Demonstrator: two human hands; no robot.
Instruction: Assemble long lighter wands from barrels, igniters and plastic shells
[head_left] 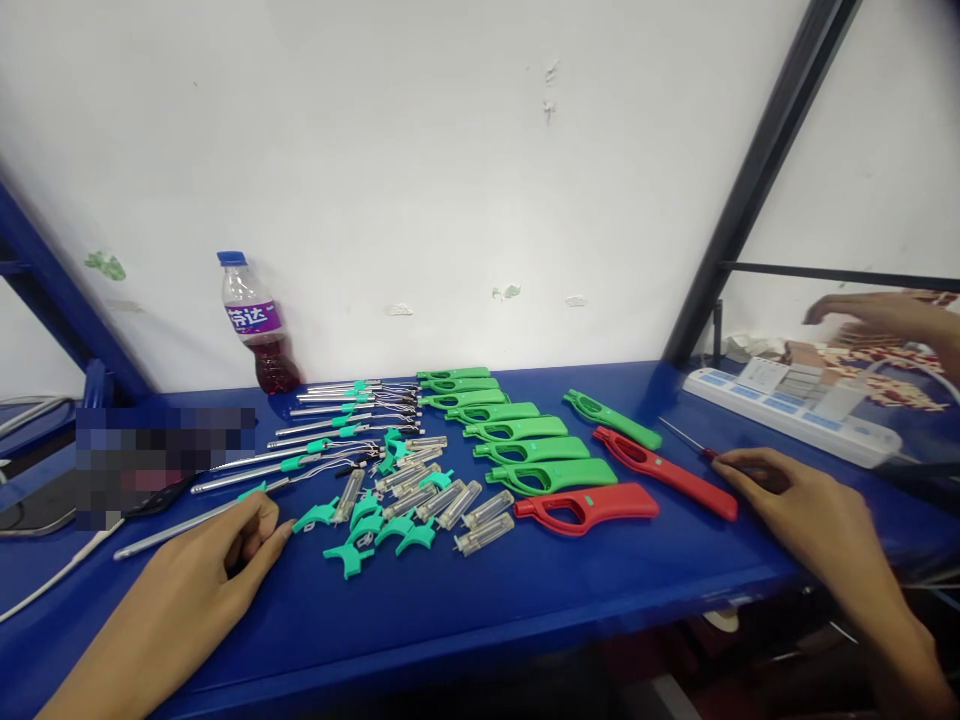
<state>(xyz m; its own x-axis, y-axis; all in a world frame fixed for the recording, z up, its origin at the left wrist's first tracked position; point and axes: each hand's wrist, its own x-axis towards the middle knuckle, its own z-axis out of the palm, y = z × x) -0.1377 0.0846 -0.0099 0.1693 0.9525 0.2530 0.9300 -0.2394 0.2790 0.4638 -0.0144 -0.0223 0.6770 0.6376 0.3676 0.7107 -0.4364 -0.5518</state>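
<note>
My right hand (806,505) grips the dark red handle of a thin screwdriver (686,438), its shaft pointing to the back left just above or on the table. My left hand (214,560) rests on the table with curled fingers, and I see nothing in them. Just behind it lies a metal lighter tube (161,535); a teal trigger (316,515) is close to its fingertips. Several green lighter shells (555,475) lie in a column mid-table. Two red shells, one nearer the front (626,502) and one angled (679,474), lie left of my right hand.
Clear fuel cartridges (484,533) and teal triggers are piled mid-table, with wired metal tubes (300,430) behind. A bottle (259,325) stands by the wall. At right lies a white power strip (787,415); another person's hand (877,312) is beyond the shelf post (750,190).
</note>
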